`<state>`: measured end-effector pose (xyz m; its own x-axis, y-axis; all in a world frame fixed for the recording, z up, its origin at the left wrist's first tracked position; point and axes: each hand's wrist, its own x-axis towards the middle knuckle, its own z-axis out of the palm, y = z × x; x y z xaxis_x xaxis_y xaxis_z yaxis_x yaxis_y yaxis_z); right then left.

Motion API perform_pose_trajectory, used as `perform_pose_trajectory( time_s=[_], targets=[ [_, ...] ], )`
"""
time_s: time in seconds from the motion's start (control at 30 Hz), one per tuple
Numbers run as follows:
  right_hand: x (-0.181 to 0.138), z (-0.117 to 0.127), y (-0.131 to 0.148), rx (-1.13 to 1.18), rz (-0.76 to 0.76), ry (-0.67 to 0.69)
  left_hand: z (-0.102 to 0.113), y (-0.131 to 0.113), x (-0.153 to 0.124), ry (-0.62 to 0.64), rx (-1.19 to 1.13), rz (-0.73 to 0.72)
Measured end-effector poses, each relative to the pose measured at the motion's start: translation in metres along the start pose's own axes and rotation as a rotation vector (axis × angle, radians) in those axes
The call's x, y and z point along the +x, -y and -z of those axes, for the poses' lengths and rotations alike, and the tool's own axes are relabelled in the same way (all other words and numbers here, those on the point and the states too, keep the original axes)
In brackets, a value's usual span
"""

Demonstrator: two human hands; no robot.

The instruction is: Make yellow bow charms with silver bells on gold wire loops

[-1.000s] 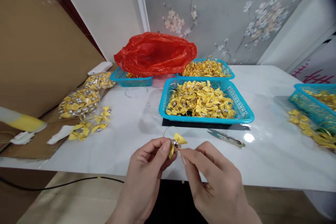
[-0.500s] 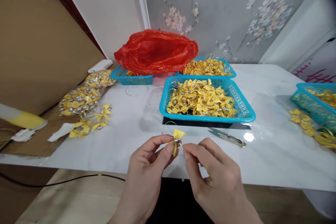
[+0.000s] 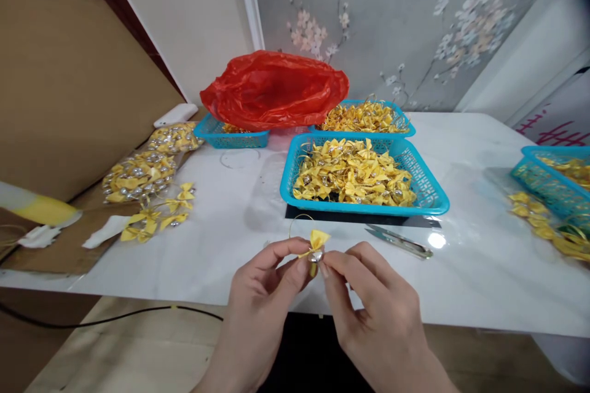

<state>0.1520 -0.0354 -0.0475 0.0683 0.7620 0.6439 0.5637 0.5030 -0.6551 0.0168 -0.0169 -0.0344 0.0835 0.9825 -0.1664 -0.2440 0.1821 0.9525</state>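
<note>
A small yellow ribbon bow [image 3: 318, 239] with a silver bell at its knot and a thin gold loop behind it is pinched between both hands above the near edge of the white table [image 3: 239, 258]. My left hand [image 3: 267, 301] grips it with thumb and forefinger from the left. My right hand [image 3: 373, 313] pinches it at the bell from the right. Just beyond them stands a blue basket [image 3: 426, 193] heaped with more yellow bows.
Small thread snips [image 3: 399, 241] lie right of my hands. A red plastic bag [image 3: 274, 89] covers a blue basket at the back, with another full basket [image 3: 364, 116] beside it. Bagged bows [image 3: 138, 175] and loose bows [image 3: 157, 215] lie left; a further basket [image 3: 553, 181] is at the right.
The bow has been turned between my fingers: its lower wing has gone behind them and only the upper wing shows. My hands have closed in slightly.
</note>
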Motion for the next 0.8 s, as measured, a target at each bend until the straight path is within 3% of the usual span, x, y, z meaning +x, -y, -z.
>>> perform_pose_trajectory(
  time_s=[0.2, 0.5, 0.63, 0.8],
  targets=[
    [-0.0006, 0.0007, -0.0075, 0.077, 0.006, 0.003, 0.0006, -0.0003, -0.0021, 0.094, -0.012, -0.091],
    [-0.0007, 0.0005, -0.0062, 0.115, -0.059, 0.008, -0.0030, -0.0030, -0.0023, 0.044, 0.170, -0.252],
    [-0.0062, 0.0014, -0.0043, 0.049, -0.067, 0.064, -0.0003, -0.0005, -0.0008, 0.013, 0.359, -0.413],
    [-0.0063, -0.0002, -0.0064, -0.029, 0.046, 0.089, 0.0062, 0.0051, 0.0000, -0.020, 0.769, -0.706]
  ],
)
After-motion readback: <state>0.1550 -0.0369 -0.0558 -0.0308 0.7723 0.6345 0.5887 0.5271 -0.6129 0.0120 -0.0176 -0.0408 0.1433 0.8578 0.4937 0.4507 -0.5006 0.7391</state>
